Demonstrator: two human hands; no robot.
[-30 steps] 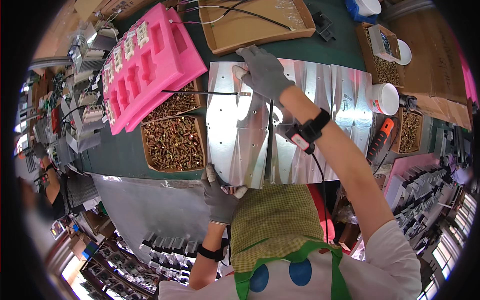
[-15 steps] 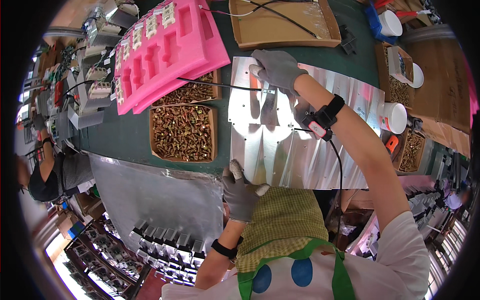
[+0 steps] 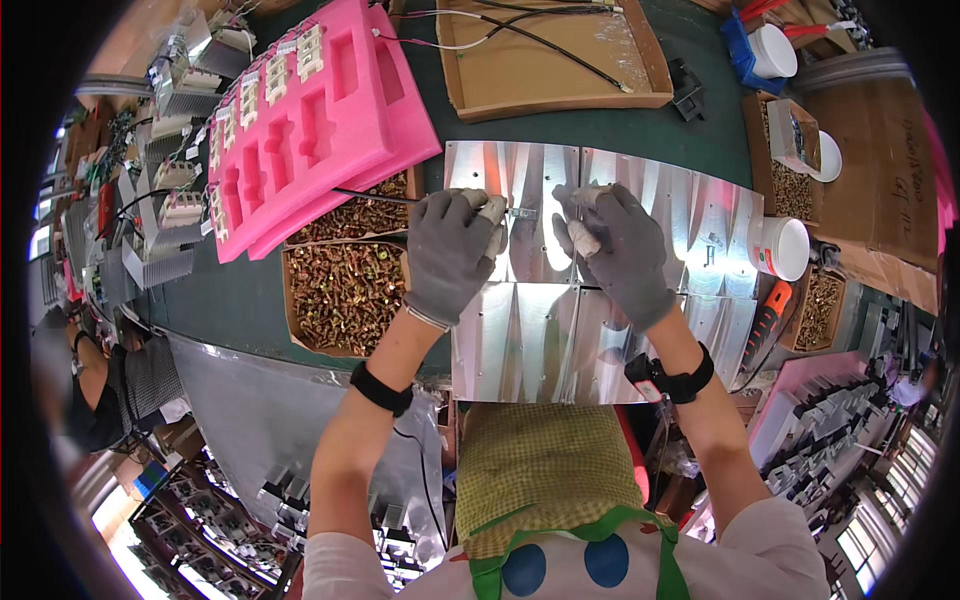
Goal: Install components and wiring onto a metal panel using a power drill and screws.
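Note:
Both my hands wear grey gloves with pale fingertips and rest over shiny metal plates (image 3: 510,345) laid side by side on the table. My left hand (image 3: 448,258) is curled closed over the end of a black cable (image 3: 375,197), which comes in from the left; the cable's tip is hidden under the fingers. Just right of those fingertips, a small metal piece (image 3: 522,213) lies on the plate. Above the seam between plates, my right hand (image 3: 625,255) has its thumb and fingers apart, with nothing visible between them. Another small metal piece (image 3: 710,255) sits farther right.
Left of the plates stand cardboard trays of brass-coloured screws (image 3: 345,300) and pink foam trays (image 3: 330,120) with white parts. A shallow cardboard box (image 3: 560,100) with cables is at the back. To the right are a white tub (image 3: 785,248) and an orange-handled tool (image 3: 768,315).
My left hand has come up from the plates' near edge onto the cable. My right hand has drawn back from the far edge toward the middle. The view has shifted slightly.

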